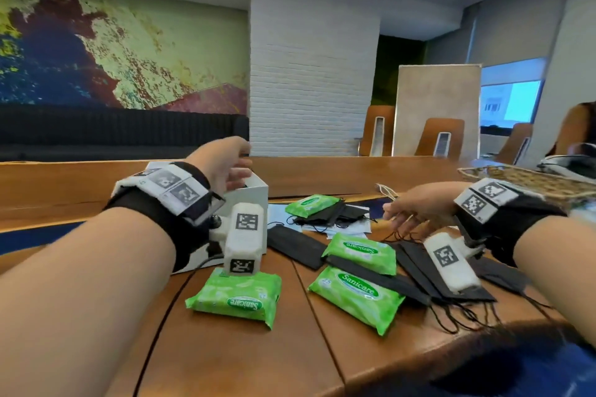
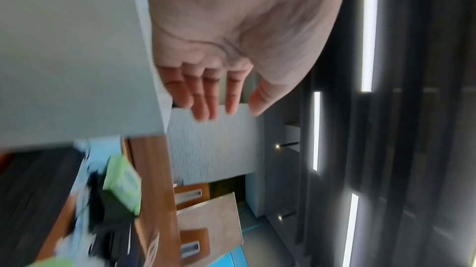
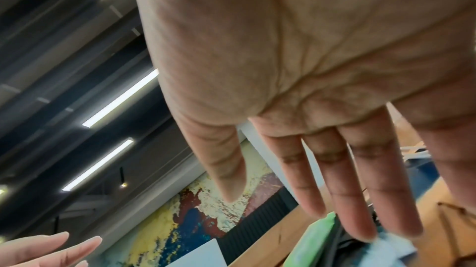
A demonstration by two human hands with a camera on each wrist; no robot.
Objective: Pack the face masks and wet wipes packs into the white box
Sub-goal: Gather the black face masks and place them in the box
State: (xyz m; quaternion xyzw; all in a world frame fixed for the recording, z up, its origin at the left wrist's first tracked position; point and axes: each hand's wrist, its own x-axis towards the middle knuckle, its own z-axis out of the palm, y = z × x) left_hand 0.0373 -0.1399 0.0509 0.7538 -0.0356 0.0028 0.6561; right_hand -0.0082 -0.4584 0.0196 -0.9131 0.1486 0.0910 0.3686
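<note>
The white box [image 1: 257, 193] stands open at the left middle of the wooden table; its wall [image 2: 77, 47] fills the left wrist view. My left hand [image 1: 230, 167] hovers over its open top, fingers [image 2: 206, 96] straight and holding nothing. Several green wet wipes packs lie in front: one near me [image 1: 237, 298], two in the middle [image 1: 356, 298] [image 1: 361, 251], one farther back [image 1: 311, 205]. Black face masks [image 1: 296, 246] [image 1: 419, 271] lie scattered between them. My right hand [image 1: 409, 211] hangs just above the right-hand masks, fingers [image 3: 322, 190] spread and empty.
A woven basket [image 1: 529, 180] sits at the table's right edge. White papers [image 1: 338, 227] lie under the far masks. A light ear loop [image 1: 387, 192] lies behind my right hand. Brown chairs [image 1: 377, 132] line the far side. The table [image 1: 225, 364] has bare wood near me.
</note>
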